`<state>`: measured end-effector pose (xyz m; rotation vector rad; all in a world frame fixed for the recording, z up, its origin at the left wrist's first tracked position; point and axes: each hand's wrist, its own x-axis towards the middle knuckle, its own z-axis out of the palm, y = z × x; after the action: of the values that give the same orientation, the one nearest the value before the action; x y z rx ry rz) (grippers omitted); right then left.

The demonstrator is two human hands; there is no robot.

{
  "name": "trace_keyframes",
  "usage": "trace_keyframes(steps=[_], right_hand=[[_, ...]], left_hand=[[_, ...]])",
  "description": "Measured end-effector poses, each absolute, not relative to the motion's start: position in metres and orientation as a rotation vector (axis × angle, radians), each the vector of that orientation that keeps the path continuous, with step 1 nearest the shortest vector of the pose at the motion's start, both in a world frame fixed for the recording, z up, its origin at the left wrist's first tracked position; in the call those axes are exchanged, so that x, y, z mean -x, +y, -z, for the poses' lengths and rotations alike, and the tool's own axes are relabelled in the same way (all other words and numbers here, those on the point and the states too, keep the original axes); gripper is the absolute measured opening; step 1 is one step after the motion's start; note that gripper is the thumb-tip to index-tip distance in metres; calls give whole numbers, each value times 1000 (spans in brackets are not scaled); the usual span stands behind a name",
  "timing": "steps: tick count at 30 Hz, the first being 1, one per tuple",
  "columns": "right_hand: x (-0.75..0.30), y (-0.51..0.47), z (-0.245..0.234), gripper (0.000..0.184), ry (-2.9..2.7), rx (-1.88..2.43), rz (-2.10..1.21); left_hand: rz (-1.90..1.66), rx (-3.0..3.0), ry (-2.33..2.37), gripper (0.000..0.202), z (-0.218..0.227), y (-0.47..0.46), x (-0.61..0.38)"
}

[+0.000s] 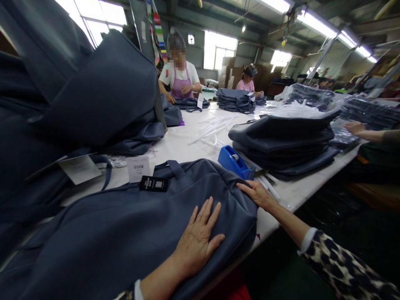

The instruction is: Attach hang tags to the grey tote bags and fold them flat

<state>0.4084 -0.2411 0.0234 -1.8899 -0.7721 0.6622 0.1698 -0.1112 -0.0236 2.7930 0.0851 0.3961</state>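
A dark blue bag lies across the near part of the white table, its strap on the far side. My left hand rests flat on it, fingers spread. My right hand grips the bag's right end, with the thumb on top and the other fingers partly hidden. A black tag and a white barcode tag lie at the bag's far edge. Just beyond my right hand stands a blue tape dispenser.
Dark blue bags pile high at the left. Another stack stands at the right, with plastic-wrapped bags beyond. White strips lie mid-table. Co-workers stand across the table, and another person's hand reaches in from the right.
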Motion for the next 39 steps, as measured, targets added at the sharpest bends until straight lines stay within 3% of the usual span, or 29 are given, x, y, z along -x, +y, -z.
trace_keyframes(steps=[5, 9, 16, 24, 32, 39], right_hand=[[-431, -249, 11, 53, -769, 1968, -536], [-428, -257, 0, 52, -746, 2009, -494], [-397, -294, -23, 60, -657, 1947, -869], [-393, -288, 12, 59, -601, 1794, -640], [-401, -311, -11, 57, -551, 1816, -840], [-374, -293, 8, 58, -459, 1838, -483]], left_hand=[[-269, -2819, -138, 66, 19, -107, -171], [-131, -2829, -268, 69, 15, -107, -172], [-168, -2880, -304, 77, 13, -109, -171], [-374, -2827, -351, 64, 9, -139, -188], [-86, -2835, -470, 75, 6, -137, -198], [-161, -2781, -327, 62, -3, -147, -209]])
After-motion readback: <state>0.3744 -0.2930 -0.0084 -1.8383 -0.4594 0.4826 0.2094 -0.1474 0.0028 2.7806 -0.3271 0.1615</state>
